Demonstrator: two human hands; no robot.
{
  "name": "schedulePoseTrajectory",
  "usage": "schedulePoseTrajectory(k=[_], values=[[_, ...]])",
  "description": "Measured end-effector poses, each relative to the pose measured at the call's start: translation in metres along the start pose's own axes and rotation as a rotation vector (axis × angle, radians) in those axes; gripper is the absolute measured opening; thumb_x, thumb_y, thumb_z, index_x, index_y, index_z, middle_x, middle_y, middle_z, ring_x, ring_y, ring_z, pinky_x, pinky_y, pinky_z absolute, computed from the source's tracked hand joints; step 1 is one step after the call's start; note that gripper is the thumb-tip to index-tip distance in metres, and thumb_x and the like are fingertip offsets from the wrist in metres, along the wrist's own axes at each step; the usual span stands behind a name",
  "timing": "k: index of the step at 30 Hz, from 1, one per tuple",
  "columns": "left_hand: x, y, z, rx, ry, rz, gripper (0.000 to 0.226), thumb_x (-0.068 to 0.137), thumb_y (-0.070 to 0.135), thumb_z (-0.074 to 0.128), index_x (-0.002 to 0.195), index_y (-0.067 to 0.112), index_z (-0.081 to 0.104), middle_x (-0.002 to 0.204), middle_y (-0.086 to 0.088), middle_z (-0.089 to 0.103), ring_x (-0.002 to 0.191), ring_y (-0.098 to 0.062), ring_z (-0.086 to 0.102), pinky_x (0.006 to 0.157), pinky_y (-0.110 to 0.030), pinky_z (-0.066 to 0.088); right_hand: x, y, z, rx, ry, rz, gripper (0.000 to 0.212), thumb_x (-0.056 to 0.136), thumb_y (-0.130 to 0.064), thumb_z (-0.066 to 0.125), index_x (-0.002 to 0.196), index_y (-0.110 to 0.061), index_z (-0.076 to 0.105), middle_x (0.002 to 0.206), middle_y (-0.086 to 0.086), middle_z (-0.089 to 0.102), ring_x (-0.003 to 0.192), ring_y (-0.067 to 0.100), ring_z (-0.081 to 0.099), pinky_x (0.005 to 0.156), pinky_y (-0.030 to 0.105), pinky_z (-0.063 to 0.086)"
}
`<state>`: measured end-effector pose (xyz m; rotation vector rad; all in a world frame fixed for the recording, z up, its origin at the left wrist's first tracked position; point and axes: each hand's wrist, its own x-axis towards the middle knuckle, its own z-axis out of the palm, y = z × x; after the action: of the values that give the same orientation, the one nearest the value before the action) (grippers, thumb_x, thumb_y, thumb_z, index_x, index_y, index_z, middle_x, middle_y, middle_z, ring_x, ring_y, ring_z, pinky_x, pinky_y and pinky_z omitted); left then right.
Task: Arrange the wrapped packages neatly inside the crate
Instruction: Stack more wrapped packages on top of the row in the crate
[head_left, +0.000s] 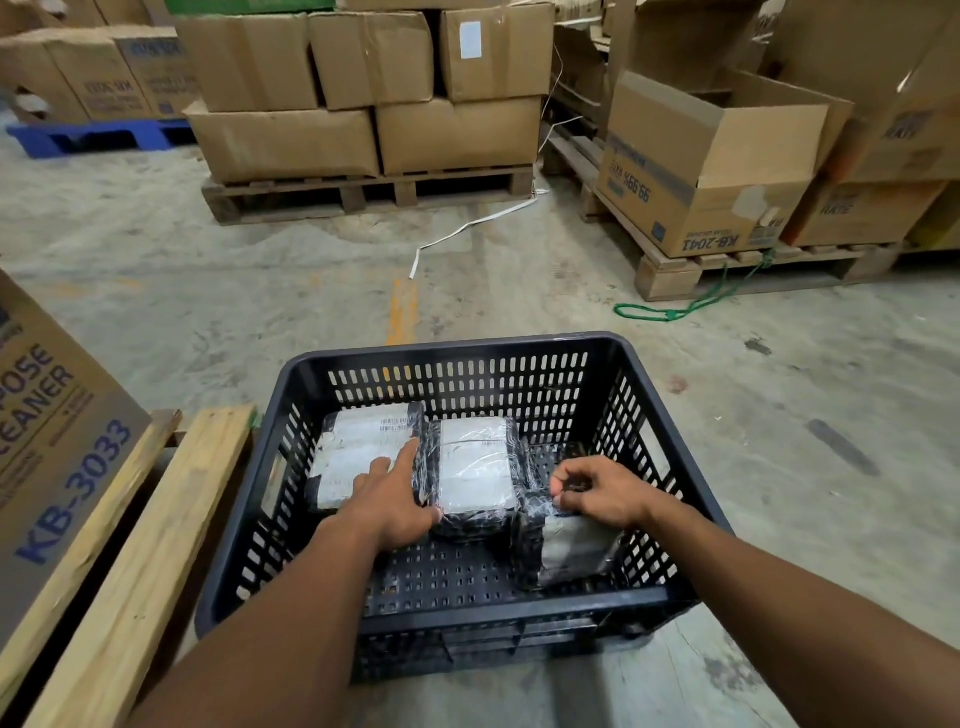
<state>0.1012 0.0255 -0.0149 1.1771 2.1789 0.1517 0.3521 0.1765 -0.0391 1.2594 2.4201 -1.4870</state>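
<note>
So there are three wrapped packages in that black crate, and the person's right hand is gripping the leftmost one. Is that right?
Not quite. The head view shows the right hand gripping the rightmost package, which stands tilted near the black crate's right wall. The left hand rests across the leftmost package and the middle package. Three wrapped packages is correct.

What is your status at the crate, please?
Left hand flat across two packages. Right hand gripping third package, tilted. Crate unobstructed.

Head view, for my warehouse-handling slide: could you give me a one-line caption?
Left hand steadies two wrapped packages while right hand grips a third inside a black crate.
</note>
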Motion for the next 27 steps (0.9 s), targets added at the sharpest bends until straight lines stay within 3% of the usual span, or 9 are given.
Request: schedulePoseTrajectory(k=[3, 4, 7, 8, 13, 16, 19, 23, 27], values=[[-0.001, 0.005, 0.0, 0.0, -0.003, 0.001, 0.103, 0.093, 0.036, 0.068, 0.162, 0.038, -0.008, 0.17, -0.011, 0.012, 0.152, -0.04, 0.018, 0.121, -0.06, 0.025, -0.004, 0.0, -0.003, 0.065, -0.11, 0.033, 0.027, 0.083, -0.003, 0.078, 0.095, -0.022, 0.064, 0.107, -0.002, 0.057, 0.09, 0.016, 0.062, 0.07, 0.02, 0.055], [-0.002, 0.006, 0.0, 0.0, -0.005, 0.003, 0.103, 0.093, 0.035, 0.068, 0.162, 0.038, -0.008, 0.17, -0.011, 0.011, 0.152, -0.04, 0.018, 0.121, -0.06, 0.025, -0.005, 0.0, -0.002, 0.043, -0.13, 0.045, 0.034, 0.084, 0.001, 0.076, 0.096, -0.028, 0.061, 0.108, -0.001, 0.055, 0.09, 0.018, 0.063, 0.071, 0.02, 0.056], [-0.004, 0.007, -0.001, -0.011, 0.001, 0.009, 0.103, 0.094, 0.036, 0.068, 0.163, 0.037, -0.008, 0.17, -0.011, 0.011, 0.153, -0.039, 0.018, 0.121, -0.059, 0.025, -0.003, -0.001, 0.004, -0.15, -0.041, 0.073, 0.043, 0.087, -0.004, 0.074, 0.094, -0.042, 0.056, 0.118, 0.005, 0.063, 0.107, 0.03, 0.065, 0.103, 0.048, 0.052], [-0.005, 0.007, -0.003, -0.016, 0.002, 0.01, 0.103, 0.093, 0.036, 0.068, 0.163, 0.037, -0.008, 0.17, -0.011, 0.012, 0.153, -0.039, 0.018, 0.121, -0.059, 0.025, -0.003, -0.003, 0.005, -0.173, -0.022, 0.075, 0.042, 0.087, -0.007, 0.074, 0.094, -0.043, 0.056, 0.119, 0.005, 0.064, 0.11, 0.031, 0.064, 0.105, 0.052, 0.05], [-0.01, 0.007, -0.006, -0.107, 0.025, 0.043, 0.102, 0.09, 0.033, 0.07, 0.163, 0.038, -0.002, 0.164, -0.011, 0.026, 0.147, -0.036, 0.03, 0.118, -0.057, 0.032, -0.004, -0.022, -0.01, -0.121, -0.11, 0.03, 0.035, 0.087, -0.009, 0.075, 0.098, -0.035, 0.054, 0.114, 0.004, 0.06, 0.104, 0.026, 0.063, 0.088, 0.041, 0.059], [-0.011, 0.015, -0.01, -0.339, 0.036, 0.041, 0.097, 0.089, 0.028, 0.071, 0.163, 0.037, 0.009, 0.161, -0.013, 0.036, 0.137, -0.036, 0.048, 0.113, -0.052, 0.042, -0.005, -0.045, -0.039, 0.04, -0.146, -0.036, 0.034, 0.087, -0.003, 0.076, 0.107, -0.02, 0.055, 0.092, 0.001, 0.065, 0.074, 0.009, 0.069, 0.066, 0.024, 0.055], [-0.012, 0.027, -0.016, -0.599, -0.013, 0.028, 0.09, 0.089, 0.035, 0.076, 0.16, 0.035, 0.022, 0.152, -0.013, 0.05, 0.127, -0.029, 0.056, 0.112, -0.047, 0.041, -0.004, -0.065, -0.059, 0.268, -0.045, -0.094, 0.034, 0.087, -0.004, 0.078, 0.11, -0.015, 0.056, 0.083, 0.005, 0.073, 0.066, 0.016, 0.072, 0.055, 0.026, 0.056], [-0.016, 0.024, -0.023, -0.933, -0.055, -0.044, 0.08, 0.077, 0.043, 0.086, 0.143, 0.041, 0.039, 0.129, -0.009, 0.068, 0.107, -0.026, 0.069, 0.088, -0.045, 0.057, 0.008, -0.072, -0.052, 0.727, 0.063, -0.127, 0.036, 0.082, -0.011, 0.083, 0.104, -0.02, 0.055, 0.088, 0.014, 0.075, 0.07, 0.03, 0.071, 0.056, 0.037, 0.06], [-0.011, 0.011, -0.04, -1.205, 0.026, -0.064, 0.098, 0.072, 0.041, 0.091, 0.155, 0.034, 0.038, 0.144, -0.006, 0.062, 0.123, -0.037, 0.064, 0.103, -0.063, 0.049, 0.02, -0.077, -0.033, 0.865, 0.054, -0.081, 0.068, 0.062, -0.015, 0.094, 0.117, -0.03, 0.057, 0.121, 0.025, 0.066, 0.087, 0.033, 0.069, 0.077, 0.054, 0.06]])
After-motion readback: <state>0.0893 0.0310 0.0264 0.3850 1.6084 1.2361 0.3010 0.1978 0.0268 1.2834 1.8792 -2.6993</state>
